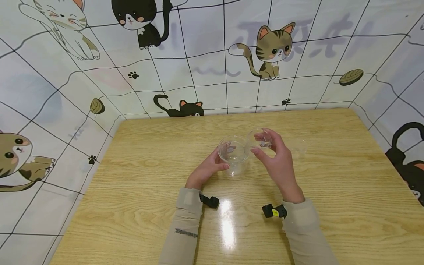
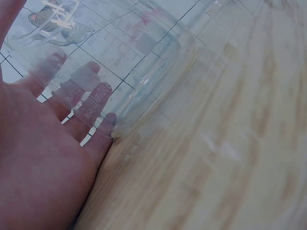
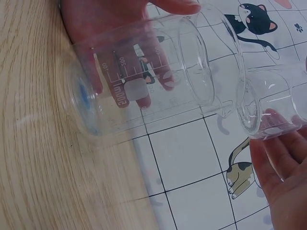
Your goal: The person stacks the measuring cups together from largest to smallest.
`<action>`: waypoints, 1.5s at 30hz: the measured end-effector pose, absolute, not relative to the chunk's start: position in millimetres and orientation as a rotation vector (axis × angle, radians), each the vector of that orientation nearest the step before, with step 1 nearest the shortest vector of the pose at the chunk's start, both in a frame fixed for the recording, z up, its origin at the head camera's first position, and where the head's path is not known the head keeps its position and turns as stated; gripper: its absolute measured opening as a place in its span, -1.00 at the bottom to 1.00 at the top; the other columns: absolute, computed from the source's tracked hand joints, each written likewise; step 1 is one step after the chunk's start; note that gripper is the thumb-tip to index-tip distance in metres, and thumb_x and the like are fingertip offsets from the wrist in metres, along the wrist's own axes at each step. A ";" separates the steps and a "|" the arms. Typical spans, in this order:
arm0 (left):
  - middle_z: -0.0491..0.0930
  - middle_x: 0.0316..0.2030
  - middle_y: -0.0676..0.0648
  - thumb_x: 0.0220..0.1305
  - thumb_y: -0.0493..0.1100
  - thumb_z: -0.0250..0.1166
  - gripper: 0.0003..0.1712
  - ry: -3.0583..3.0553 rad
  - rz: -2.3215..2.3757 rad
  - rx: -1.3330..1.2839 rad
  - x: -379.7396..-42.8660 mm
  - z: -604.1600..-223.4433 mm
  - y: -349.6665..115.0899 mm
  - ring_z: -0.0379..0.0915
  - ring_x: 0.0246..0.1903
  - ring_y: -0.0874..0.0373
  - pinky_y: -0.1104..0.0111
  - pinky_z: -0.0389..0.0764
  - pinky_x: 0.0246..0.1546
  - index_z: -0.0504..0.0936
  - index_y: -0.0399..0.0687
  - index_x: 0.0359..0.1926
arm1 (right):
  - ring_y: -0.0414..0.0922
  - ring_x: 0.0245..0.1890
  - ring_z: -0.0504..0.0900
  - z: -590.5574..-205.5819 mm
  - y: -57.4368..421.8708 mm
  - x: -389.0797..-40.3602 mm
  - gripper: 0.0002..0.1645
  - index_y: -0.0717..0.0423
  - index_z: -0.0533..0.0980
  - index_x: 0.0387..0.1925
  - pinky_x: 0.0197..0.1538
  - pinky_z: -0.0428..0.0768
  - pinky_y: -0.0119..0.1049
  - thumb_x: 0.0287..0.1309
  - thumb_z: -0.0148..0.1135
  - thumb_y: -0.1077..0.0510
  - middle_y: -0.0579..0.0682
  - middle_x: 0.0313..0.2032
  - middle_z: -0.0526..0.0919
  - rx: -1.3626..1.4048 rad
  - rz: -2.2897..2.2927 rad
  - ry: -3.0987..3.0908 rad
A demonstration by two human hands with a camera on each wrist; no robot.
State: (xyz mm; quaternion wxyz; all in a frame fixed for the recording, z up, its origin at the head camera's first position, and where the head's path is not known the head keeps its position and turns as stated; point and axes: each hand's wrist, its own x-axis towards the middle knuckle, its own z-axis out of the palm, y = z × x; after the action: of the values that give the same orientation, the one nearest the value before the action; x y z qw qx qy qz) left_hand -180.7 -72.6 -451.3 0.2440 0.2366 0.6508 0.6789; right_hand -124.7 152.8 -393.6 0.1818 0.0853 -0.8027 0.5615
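On the wooden table (image 1: 132, 191), the large graduated beaker (image 1: 234, 162) stands upright, and my left hand (image 1: 211, 167) is clamped round its side. To the right of this hand, my right hand (image 1: 279, 160) pinches the small clear beaker (image 1: 255, 140), tilted, near the large one's rim.

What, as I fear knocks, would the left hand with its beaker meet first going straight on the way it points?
Probably the smaller beaker in the right hand, though depth is unclear.
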 end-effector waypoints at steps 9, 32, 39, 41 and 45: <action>0.09 0.30 -0.05 0.12 -0.45 0.12 -0.13 1.773 1.867 0.648 -179.3 -451.3 -72.4 -0.04 0.28 0.02 0.21 0.06 0.22 -0.01 0.23 0.34 | -0.11 0.03 0.41 -369.7 143.9 -111.5 -0.31 0.02 0.22 0.21 0.07 0.24 -0.07 0.04 0.25 0.11 -0.01 0.01 0.51 0.223 1.631 -2.301; 0.09 0.30 -0.01 0.14 -0.43 0.12 -0.14 1.794 1.848 0.672 -179.5 -452.3 -72.7 -0.05 0.29 0.06 0.23 0.09 0.21 -0.04 0.17 0.36 | -0.08 0.05 0.41 -366.7 143.5 -110.6 -0.28 0.02 0.18 0.23 0.11 0.24 -0.13 0.04 0.24 0.05 -0.02 0.03 0.49 0.236 1.691 -2.309; 0.09 0.30 0.05 0.12 -0.35 0.19 -0.12 1.813 1.834 0.630 -178.3 -452.4 -73.7 -0.05 0.29 0.08 0.23 0.09 0.21 -0.03 0.24 0.35 | -0.07 0.05 0.41 -368.9 143.2 -110.9 -0.27 0.00 0.18 0.23 0.11 0.24 -0.11 0.04 0.25 0.04 -0.02 0.03 0.49 0.237 1.682 -2.314; 0.09 0.30 0.05 0.12 -0.34 0.19 -0.13 1.815 1.826 0.632 -178.4 -451.8 -73.7 -0.05 0.29 0.09 0.23 0.08 0.21 -0.02 0.26 0.35 | -0.08 0.05 0.40 -369.1 143.4 -111.0 -0.27 0.01 0.18 0.23 0.11 0.24 -0.09 0.04 0.25 0.04 -0.02 0.03 0.49 0.231 1.675 -2.320; 0.10 0.29 0.05 0.13 -0.33 0.18 -0.13 1.813 1.818 0.633 -179.1 -451.2 -74.1 -0.02 0.28 0.08 0.22 0.10 0.20 -0.04 0.24 0.35 | -0.11 0.06 0.40 -369.1 143.6 -111.2 -0.26 0.01 0.17 0.24 0.12 0.24 -0.06 0.04 0.24 0.04 -0.02 0.03 0.49 0.220 1.669 -2.328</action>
State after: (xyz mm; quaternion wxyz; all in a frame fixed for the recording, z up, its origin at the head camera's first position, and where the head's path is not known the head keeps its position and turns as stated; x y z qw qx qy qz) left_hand -179.1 -74.1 -451.2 0.2458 0.2319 0.6646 0.6664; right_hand -111.2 143.6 -369.1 0.1339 0.0760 -0.8029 0.5759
